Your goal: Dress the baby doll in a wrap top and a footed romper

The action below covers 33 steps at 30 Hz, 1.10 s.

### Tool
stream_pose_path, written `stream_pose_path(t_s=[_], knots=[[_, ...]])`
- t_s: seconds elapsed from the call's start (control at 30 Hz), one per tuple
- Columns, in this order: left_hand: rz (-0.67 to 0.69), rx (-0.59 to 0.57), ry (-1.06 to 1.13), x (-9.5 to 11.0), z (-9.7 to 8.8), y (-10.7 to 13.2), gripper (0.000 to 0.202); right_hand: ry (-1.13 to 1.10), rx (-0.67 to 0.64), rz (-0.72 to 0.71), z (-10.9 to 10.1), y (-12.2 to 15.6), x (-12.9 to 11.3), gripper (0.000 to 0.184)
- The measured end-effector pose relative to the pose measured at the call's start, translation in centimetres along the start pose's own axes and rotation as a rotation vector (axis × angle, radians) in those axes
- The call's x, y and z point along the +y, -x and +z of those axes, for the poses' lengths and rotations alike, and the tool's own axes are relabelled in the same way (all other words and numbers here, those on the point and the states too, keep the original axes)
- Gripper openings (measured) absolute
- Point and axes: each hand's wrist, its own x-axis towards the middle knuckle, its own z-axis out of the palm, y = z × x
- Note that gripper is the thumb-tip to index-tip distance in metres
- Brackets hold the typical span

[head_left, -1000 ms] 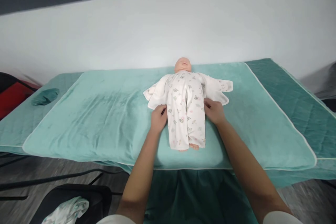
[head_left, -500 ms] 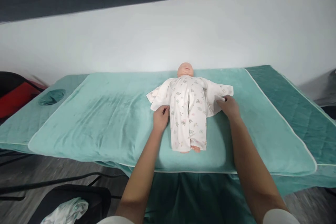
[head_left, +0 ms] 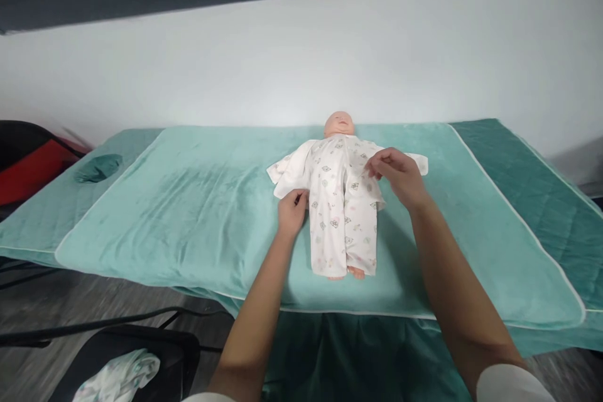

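Observation:
A baby doll (head_left: 340, 124) lies on its back on a light green towel (head_left: 188, 201), head toward the wall. It wears a white printed romper (head_left: 346, 213), with a loose white garment (head_left: 289, 173) spread under its arms. My left hand (head_left: 292, 212) is closed on the garment's lower edge at the doll's left side. My right hand (head_left: 398, 177) pinches the garment's right flap and holds it folded over the doll's chest. The doll's bare feet (head_left: 348, 273) stick out of the romper legs.
The towel covers a dark green padded table (head_left: 527, 163) against a white wall. A rolled dark green cloth (head_left: 98, 168) lies at the far left. A black chair (head_left: 127, 358) with a printed cloth (head_left: 120, 377) stands below left. Something red (head_left: 32, 169) is at the left edge.
My right hand went from the doll's hip out to the right flap, gripped it, and has drawn it in over the chest. My left hand stayed at the left edge.

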Motion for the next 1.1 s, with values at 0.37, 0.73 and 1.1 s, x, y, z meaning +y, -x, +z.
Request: stream_pose_path(t_s=[0.37,0.73,1.1], knots=[[0.085,0.254,-0.111,-1.2,0.3,-0.1,0.022,0.420,-0.117,-0.021,2.2,2.5,0.6,0.037],[-0.117,0.527,-0.442,-2.6,0.0,-1.9,0.033,0.828,0.082,0.228,5.4,-9.4,1.5,0.036],[-0.284,0.412,0.060,-2.0,-1.2,-3.8,0.017,0.660,0.038,0.205,5.5,-10.2,2.9,0.030]])
